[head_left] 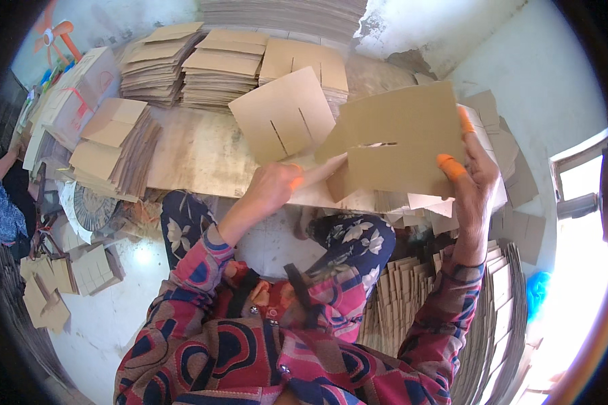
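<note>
My right hand point(476, 169), with orange covers on its fingertips, grips the right edge of a brown cardboard sheet point(405, 158) raised above the table. A narrow slot runs across the middle of this sheet. Lower and to its left, my left hand point(273, 192) is closed, also with an orange finger cover. A pale narrow strip point(322, 170) reaches from its fingers toward the sheet; motion blur hides whether its far end is joined there. Behind my left hand, another slotted cardboard sheet point(287, 115) lies on the wooden table point(196, 152).
Cardboard stacks point(223, 67) line the table's far side, with another stack point(111, 145) at its left. Upright cardboard pieces point(402, 297) fill the floor by my right side. An orange fan point(54, 34) stands far left, near a person's blue patterned sleeve point(3, 209).
</note>
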Motion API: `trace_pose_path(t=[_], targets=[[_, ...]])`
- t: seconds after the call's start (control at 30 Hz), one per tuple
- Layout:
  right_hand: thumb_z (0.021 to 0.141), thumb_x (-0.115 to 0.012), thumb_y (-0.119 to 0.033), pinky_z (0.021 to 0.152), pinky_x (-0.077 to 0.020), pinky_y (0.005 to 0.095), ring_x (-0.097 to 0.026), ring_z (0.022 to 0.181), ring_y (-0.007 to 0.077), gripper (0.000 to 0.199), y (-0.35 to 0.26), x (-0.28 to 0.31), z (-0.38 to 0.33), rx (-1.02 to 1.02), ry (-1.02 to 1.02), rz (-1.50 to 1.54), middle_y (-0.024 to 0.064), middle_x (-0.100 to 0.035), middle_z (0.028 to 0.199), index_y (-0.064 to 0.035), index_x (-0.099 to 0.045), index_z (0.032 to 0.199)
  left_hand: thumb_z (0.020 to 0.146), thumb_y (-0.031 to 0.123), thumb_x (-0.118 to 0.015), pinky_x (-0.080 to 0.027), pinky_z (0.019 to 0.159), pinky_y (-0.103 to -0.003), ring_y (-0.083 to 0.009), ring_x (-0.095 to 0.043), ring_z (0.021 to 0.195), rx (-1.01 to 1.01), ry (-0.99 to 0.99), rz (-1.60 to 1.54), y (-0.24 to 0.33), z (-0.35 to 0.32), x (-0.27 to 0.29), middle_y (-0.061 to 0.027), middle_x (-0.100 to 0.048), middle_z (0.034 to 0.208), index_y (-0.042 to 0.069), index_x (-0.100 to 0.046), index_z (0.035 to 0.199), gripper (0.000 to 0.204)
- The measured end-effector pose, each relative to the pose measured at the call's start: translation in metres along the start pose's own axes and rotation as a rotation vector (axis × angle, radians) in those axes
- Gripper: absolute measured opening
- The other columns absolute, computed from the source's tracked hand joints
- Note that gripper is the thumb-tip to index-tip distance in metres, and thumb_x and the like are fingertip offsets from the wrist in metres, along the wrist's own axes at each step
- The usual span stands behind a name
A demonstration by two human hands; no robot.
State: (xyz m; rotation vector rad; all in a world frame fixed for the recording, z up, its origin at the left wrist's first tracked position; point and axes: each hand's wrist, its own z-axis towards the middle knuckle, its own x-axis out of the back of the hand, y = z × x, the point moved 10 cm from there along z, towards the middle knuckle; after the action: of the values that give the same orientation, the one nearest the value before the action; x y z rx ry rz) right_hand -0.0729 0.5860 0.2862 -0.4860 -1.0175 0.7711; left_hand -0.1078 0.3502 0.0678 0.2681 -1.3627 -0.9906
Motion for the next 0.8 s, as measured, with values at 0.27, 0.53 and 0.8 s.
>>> trace_pose_path(t=[0.27, 0.53, 0.8], targets=[[0.076, -0.058, 0.007, 0.098, -0.0429, 0.0287, -0.055, 0.116, 0.0183, 0.064, 0.025, -0.053, 0.025, -0.067, -0.229, 0.124, 0.0202, -0.058, 0.13, 0.0057, -0.044, 0.139, 0.083, 0.011, -0.067, -0.048, 0.061, -0.045, -0.0415, -0.061, 0.069, -0.044, 0.018, 0.019, 0.002, 0.001, 0.001, -0.023, -0.061, 0.076, 0.001, -0.068, 0.094, 0.015], [0.076, -0.059, 0.009, 0.077, -0.049, 0.0252, -0.061, 0.095, 0.0151, 0.064, 0.036, -0.062, 0.035, -0.153, -0.334, 0.145, 0.0188, -0.062, 0.12, 0.0059, -0.045, 0.138, 0.082, 0.008, -0.069, -0.049, 0.061, -0.043, -0.0416, -0.062, 0.07, -0.045, 0.05, -0.03, 0.0, 0.002, 0.007, -0.0246, -0.062, 0.076, -0.001, -0.068, 0.093, 0.014], [0.075, -0.061, 0.008, 0.085, -0.0487, 0.0273, -0.06, 0.105, 0.0172, 0.063, 0.035, -0.078, 0.036, -0.279, -0.458, 0.088, 0.0198, -0.061, 0.123, 0.0065, -0.045, 0.137, 0.08, 0.006, -0.069, -0.049, 0.061, -0.043, -0.0404, -0.063, 0.071, -0.018, 0.047, 0.014, -0.005, 0.004, 0.004, -0.0231, -0.063, 0.077, -0.002, -0.069, 0.092, 0.015]])
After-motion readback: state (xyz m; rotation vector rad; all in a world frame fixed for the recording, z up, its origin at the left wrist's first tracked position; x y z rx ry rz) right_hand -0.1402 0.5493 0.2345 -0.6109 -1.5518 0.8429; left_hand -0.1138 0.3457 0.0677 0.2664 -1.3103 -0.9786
